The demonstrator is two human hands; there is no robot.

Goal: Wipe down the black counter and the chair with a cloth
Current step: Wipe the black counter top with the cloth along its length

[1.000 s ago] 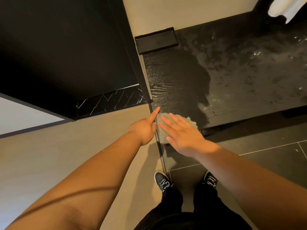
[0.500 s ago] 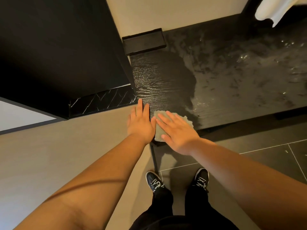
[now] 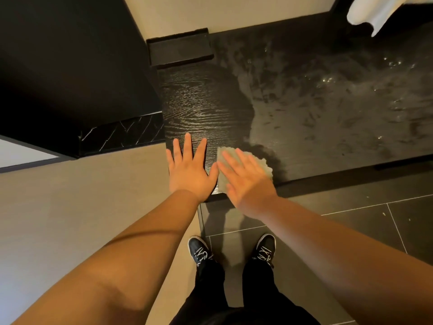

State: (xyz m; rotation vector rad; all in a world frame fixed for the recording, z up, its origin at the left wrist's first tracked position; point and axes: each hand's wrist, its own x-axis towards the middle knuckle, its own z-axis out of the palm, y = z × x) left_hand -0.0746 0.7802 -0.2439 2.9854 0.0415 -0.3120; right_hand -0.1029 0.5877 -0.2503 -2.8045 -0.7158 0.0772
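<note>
The black wood-grain counter (image 3: 304, 109) fills the upper right, its right part streaked with wet smears. A pale grey-green cloth (image 3: 264, 166) lies at the counter's near left corner. My right hand (image 3: 246, 181) presses flat on the cloth with straight, spread fingers. My left hand (image 3: 189, 167) rests flat on the counter's left end, fingers spread, just left of the cloth. No chair is in view.
A shallow black tray (image 3: 180, 48) sits at the counter's far left end against the beige wall. A black cabinet (image 3: 70, 66) stands to the left with a marble-patterned strip. Something white (image 3: 375, 10) hangs at top right. Dark floor tiles and my shoes lie below.
My left hand went from pointing with one finger at the counter's corner to lying flat with fingers spread. My right hand stays pressed on the cloth near the front edge.
</note>
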